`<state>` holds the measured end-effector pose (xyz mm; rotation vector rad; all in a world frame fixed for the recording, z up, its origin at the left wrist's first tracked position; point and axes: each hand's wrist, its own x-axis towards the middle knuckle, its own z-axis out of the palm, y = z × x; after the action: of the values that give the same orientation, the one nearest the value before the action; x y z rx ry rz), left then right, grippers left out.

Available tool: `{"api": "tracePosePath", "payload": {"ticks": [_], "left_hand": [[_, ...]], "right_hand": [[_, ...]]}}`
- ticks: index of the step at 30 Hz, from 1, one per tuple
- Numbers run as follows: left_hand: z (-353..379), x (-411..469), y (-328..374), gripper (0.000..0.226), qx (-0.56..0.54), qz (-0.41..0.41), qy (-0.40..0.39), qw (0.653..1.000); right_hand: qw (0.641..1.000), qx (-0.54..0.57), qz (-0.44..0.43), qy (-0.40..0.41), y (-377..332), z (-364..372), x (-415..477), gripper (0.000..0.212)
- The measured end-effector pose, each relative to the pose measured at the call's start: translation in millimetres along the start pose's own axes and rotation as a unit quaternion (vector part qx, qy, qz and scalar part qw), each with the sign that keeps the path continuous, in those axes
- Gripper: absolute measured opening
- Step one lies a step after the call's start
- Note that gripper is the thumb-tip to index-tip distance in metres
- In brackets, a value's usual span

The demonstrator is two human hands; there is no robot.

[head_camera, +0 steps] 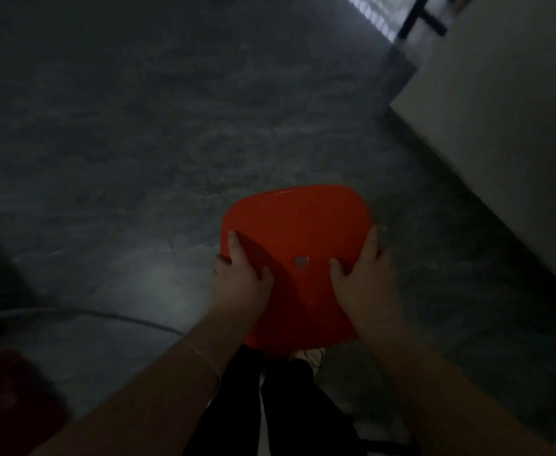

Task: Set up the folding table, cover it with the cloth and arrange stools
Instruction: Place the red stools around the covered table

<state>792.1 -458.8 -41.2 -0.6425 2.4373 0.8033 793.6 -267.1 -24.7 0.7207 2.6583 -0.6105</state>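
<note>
A red plastic stool (pixel 298 232) with a small round hole in its seat is held in front of me above the grey floor. My left hand (pixel 242 274) grips the seat's left edge, thumb on top and fingers under the rim. My right hand (pixel 363 274) grips the right edge in the same way. The stool's legs are hidden under the seat. At the right hangs a pale cloth over the table (pixel 500 126). The frame is dark and blurred.
A thin cable (pixel 105 315) runs across the floor at lower left. Another red stool (pixel 10 399) shows dimly in the bottom left corner. Dark table legs or a frame (pixel 424 18) stand near a bright window strip at top right. My dark trouser legs (pixel 286 406) are below the stool.
</note>
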Motion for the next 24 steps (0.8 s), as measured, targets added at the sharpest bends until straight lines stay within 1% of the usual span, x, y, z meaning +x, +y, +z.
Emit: {"api": "tracePosePath", "payload": {"ticks": [3, 7, 10, 13, 16, 18, 21, 24], "left_hand": [[-83, -17, 8, 0.093, -0.012, -0.002, 0.041, 0.999], [-200, -46, 2, 0.093, -0.031, 0.027, 0.097, 0.994], [-286, -73, -4, 0.092, -0.042, 0.023, 0.14, 0.989], [-362, -96, -16, 0.09, -0.061, 0.016, 0.185, 0.981], [-423, -111, -30, 0.086, -0.07, 0.007, 0.235, 0.969], [-457, -117, -38, 0.084, -0.065, -0.013, 0.267, 0.961], [-495, -118, -44, 0.081, -0.035, -0.031, 0.3, 0.953], [-531, -111, -49, 0.08, -0.026, -0.052, 0.321, 0.945]], "right_hand": [[0.999, -0.021, -0.034, 0.021, -70, -42, -32, 0.099], [0.995, -0.028, -0.088, 0.022, -168, -106, -82, 0.1], [0.992, -0.028, -0.123, 0.015, -241, -146, -127, 0.101], [0.982, -0.035, -0.181, 0.034, -304, -173, -164, 0.101], [0.969, -0.019, -0.244, 0.036, -362, -191, -188, 0.097], [0.959, -0.024, -0.279, 0.039, -397, -197, -198, 0.095], [0.95, -0.028, -0.307, 0.053, -438, -200, -204, 0.093], [0.941, -0.035, -0.332, 0.046, -479, -198, -202, 0.091]]}}
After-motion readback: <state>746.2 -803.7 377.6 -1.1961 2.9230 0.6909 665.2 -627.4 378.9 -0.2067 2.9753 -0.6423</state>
